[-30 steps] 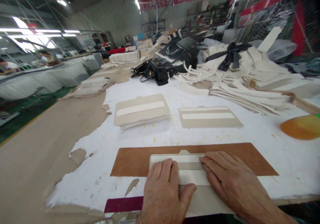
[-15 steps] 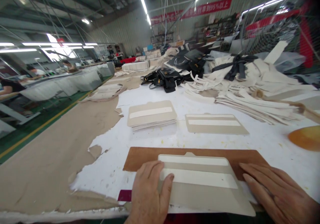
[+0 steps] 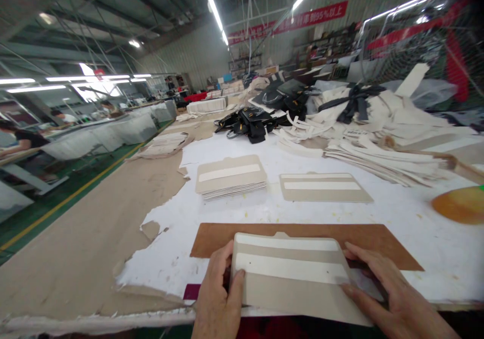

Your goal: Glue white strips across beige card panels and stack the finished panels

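A beige flat panel (image 3: 295,296) with two white strips across it and a small tab on its far edge lies over a brown board (image 3: 393,248), close to the table's near edge. My left hand (image 3: 221,288) grips the panel's left edge, thumb on top and fingers partly hidden along the side. At the opposite edge, my right hand (image 3: 389,288) has its thumb on the panel and its fingers by the far right corner; some fingertips are hidden. A stack of similar panels (image 3: 230,180) sits farther back, beside another two-strip panel (image 3: 325,192).
Black bag-like pieces (image 3: 251,122) and heaped off-white strips (image 3: 378,160) lie at the back. An orange rounded object (image 3: 457,205) is at right, a purple piece (image 3: 191,291) near my left hand. Torn brown paper (image 3: 94,233) covers the table's left side. People sit at far left.
My right hand has moved left from the brown board onto the panel's right edge. The panel has shifted slightly left, and my left hand now holds its edge from the side.
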Action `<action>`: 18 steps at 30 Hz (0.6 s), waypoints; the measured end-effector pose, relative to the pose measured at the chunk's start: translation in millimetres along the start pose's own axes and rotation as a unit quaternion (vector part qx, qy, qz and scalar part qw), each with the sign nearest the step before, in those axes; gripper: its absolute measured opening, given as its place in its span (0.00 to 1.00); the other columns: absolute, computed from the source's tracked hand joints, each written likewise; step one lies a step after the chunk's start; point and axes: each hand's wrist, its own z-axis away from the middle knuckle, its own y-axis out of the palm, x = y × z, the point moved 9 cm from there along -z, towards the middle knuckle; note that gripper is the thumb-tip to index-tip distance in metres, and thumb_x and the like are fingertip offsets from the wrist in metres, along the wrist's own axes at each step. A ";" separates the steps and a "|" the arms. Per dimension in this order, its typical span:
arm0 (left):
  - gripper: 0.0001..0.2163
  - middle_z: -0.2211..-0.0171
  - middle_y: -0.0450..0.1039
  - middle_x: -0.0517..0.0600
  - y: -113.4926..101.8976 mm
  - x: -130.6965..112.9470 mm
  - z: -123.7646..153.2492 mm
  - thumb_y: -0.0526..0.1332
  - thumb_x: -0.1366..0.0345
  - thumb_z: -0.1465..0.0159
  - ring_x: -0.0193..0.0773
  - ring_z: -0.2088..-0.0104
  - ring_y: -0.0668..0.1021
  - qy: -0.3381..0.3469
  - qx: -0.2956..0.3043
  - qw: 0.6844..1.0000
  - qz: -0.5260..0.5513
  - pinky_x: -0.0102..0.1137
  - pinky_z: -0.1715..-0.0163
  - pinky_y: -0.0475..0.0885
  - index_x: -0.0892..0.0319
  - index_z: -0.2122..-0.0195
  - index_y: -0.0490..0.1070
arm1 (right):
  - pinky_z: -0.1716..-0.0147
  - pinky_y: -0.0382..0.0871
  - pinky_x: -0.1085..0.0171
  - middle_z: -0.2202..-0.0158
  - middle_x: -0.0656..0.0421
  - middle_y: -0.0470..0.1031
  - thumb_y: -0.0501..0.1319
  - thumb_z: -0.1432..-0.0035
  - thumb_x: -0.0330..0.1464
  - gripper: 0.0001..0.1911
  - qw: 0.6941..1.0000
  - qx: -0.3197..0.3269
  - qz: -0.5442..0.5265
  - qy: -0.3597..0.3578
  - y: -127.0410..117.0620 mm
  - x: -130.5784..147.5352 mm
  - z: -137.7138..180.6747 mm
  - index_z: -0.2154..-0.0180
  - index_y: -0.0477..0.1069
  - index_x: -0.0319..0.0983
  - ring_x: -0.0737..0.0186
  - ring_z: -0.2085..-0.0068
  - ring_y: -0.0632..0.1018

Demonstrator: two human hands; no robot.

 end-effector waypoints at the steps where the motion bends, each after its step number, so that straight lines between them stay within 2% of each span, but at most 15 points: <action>1: 0.23 0.36 0.74 0.55 -0.3 3.8 0.2 0.61 0.54 0.30 0.51 0.40 0.80 -0.025 -0.006 0.999 0.048 0.47 0.40 0.77 0.53 0.36 0.71 | 0.49 0.83 0.51 0.42 0.48 0.80 0.63 0.35 0.49 0.31 0.998 0.026 -0.045 0.031 1.2 2.3 -0.7 0.36 0.70 0.42 0.44 0.45 0.83; 3: 0.25 0.37 0.76 0.55 1.1 7.6 0.1 0.64 0.49 0.33 0.51 0.43 0.82 -0.063 -0.021 0.988 0.139 0.44 0.44 0.79 0.53 0.38 0.72 | 0.50 0.84 0.56 0.42 0.49 0.80 0.63 0.34 0.48 0.32 0.984 0.071 -0.138 0.084 1.6 11.0 -2.8 0.34 0.67 0.43 0.48 0.46 0.84; 5: 0.27 0.38 0.77 0.56 6.2 4.2 -3.5 0.66 0.46 0.36 0.52 0.45 0.83 -0.085 -0.026 0.974 0.209 0.42 0.48 0.81 0.53 0.40 0.72 | 0.47 0.82 0.58 0.39 0.49 0.79 0.64 0.34 0.48 0.31 0.966 0.089 -0.211 0.118 -5.3 19.3 -9.6 0.34 0.67 0.45 0.50 0.43 0.83; 7: 0.28 0.39 0.78 0.57 16.3 -8.3 -13.6 0.68 0.46 0.38 0.51 0.48 0.84 -0.091 -0.009 0.964 0.251 0.40 0.52 0.81 0.53 0.39 0.72 | 0.46 0.81 0.57 0.40 0.49 0.80 0.67 0.37 0.50 0.31 0.956 0.067 -0.253 0.137 -21.6 18.3 -23.7 0.38 0.70 0.45 0.48 0.41 0.82; 9: 0.27 0.43 0.80 0.56 31.4 -27.1 -31.4 0.67 0.50 0.38 0.49 0.52 0.85 -0.095 0.020 0.958 0.269 0.39 0.56 0.81 0.52 0.39 0.71 | 0.51 0.83 0.57 0.47 0.49 0.83 0.69 0.41 0.52 0.32 0.950 0.031 -0.267 0.156 -41.4 4.5 -43.9 0.41 0.71 0.44 0.46 0.46 0.83; 11: 0.24 0.46 0.81 0.55 49.2 -50.8 -56.8 0.64 0.58 0.37 0.47 0.56 0.86 -0.084 0.045 0.964 0.247 0.38 0.58 0.81 0.52 0.39 0.70 | 0.57 0.83 0.57 0.55 0.51 0.85 0.72 0.46 0.52 0.35 0.944 0.002 -0.279 0.177 -58.5 -17.7 -69.2 0.43 0.71 0.42 0.47 0.52 0.85; 14: 0.22 0.42 0.77 0.57 77.9 -85.1 -102.3 0.61 0.71 0.39 0.42 0.57 0.85 -0.042 0.056 0.984 0.164 0.38 0.54 0.80 0.57 0.42 0.73 | 0.64 0.81 0.59 0.60 0.52 0.86 0.72 0.49 0.49 0.35 0.945 -0.014 -0.266 0.187 -72.9 -50.6 -113.5 0.43 0.70 0.41 0.50 0.61 0.85; 18: 0.19 0.40 0.74 0.58 117.9 -104.3 -154.0 0.64 0.77 0.38 0.44 0.48 0.81 -0.018 0.037 0.992 0.121 0.43 0.42 0.75 0.61 0.45 0.75 | 0.68 0.77 0.59 0.62 0.50 0.85 0.66 0.45 0.44 0.28 0.968 -0.049 -0.178 0.172 -79.6 -80.3 -167.5 0.46 0.72 0.38 0.53 0.65 0.84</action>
